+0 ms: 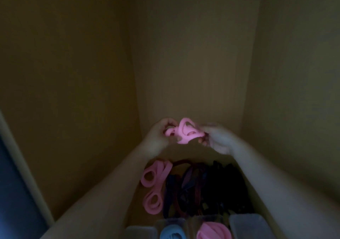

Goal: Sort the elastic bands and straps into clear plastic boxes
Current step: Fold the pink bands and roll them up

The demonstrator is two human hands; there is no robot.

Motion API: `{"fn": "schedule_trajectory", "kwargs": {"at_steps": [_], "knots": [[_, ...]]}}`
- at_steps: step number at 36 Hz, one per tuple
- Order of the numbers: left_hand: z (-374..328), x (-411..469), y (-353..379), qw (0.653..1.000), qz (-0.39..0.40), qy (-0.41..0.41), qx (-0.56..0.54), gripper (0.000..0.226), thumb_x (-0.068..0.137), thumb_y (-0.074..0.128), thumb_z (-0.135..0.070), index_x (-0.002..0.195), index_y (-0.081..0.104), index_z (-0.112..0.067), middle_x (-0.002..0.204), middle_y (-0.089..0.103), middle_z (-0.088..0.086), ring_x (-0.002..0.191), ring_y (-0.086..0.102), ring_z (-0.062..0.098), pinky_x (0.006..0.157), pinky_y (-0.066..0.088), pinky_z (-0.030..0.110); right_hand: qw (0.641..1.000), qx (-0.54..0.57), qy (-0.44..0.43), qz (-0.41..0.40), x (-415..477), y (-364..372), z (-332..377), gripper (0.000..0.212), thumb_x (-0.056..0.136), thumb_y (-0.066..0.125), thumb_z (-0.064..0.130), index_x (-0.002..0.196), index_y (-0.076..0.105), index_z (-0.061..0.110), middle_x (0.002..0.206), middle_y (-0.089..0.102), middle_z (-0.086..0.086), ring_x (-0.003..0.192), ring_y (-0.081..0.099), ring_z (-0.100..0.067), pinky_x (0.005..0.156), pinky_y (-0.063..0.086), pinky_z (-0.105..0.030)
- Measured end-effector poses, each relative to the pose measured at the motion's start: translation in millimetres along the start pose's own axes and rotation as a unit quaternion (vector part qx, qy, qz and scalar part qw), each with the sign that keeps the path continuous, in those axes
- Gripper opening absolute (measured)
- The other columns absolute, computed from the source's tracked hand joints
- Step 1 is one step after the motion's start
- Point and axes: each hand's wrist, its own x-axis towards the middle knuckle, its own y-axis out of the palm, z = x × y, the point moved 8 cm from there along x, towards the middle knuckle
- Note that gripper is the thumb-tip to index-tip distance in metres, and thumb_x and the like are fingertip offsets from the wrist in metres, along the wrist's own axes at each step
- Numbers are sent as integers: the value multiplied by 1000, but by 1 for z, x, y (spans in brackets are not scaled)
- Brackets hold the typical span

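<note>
Both hands, left (158,135) and right (219,139), pinch a tangled pink band (184,133) held between them, apparently untangling it; next it likely belongs in the pink box (213,229) below the hands.

Bare forearms (114,183) (left hand (157,137), right hand (219,140) blurred)

A twisted pink elastic band (184,133) hangs looped in the air between my left grip (159,135) and right grip (219,140), each holding one end. Below it, two more coiled pink bands (161,170) lie just beside a dark heap of straps (206,187). Nearest me stand clear plastic boxes (246,226); one holds a blue band (172,235), its neighbour a pink roll (213,232).
</note>
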Motion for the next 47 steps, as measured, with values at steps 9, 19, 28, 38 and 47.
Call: {"fn": "schedule_trajectory", "kwargs": {"at_steps": [9,19,28,38,47], "knots": [[-6,-7,18,993,85,35,73,63,76,70,-26,117,47,-68,139,47,0,124,51,11,107,40,32,997,58,47,-18,-4,9,-5,16,94,53,5,83,65,2,63,54,-5,49,38,-9,33,24,-13],[-1,-3,10,994,-32,81,73,57,60,85,-2,100,59,-33,136,40,1,121,51,13,97,48,32,996,67,38,-39,0,16,-1,11,94,56,6,95,65,0,73,59,-6,47,44,-6,33,28,-12],[-1,-9,0,988,-148,44,-14,40,71,72,13,89,58,-20,90,65,-10,75,62,-6,67,50,14,997,-6,-12,-72,0,25,11,11,89,56,-2,81,63,2,69,57,-9,52,46,-12,35,31,-16],[-4,-4,6,956,-145,-14,-254,40,71,69,16,102,57,-4,87,67,9,71,64,18,65,55,29,990,98,-88,-45,-7,37,20,14,91,58,4,82,68,6,61,65,-5,52,53,-12,51,37,-20],[6,-1,8,954,-122,-84,-260,30,75,65,10,103,57,1,88,67,15,76,64,26,63,53,32,989,82,-103,-64,-1,40,4,17,95,53,4,101,68,8,75,68,-6,62,52,-16,50,39,-21]]}}
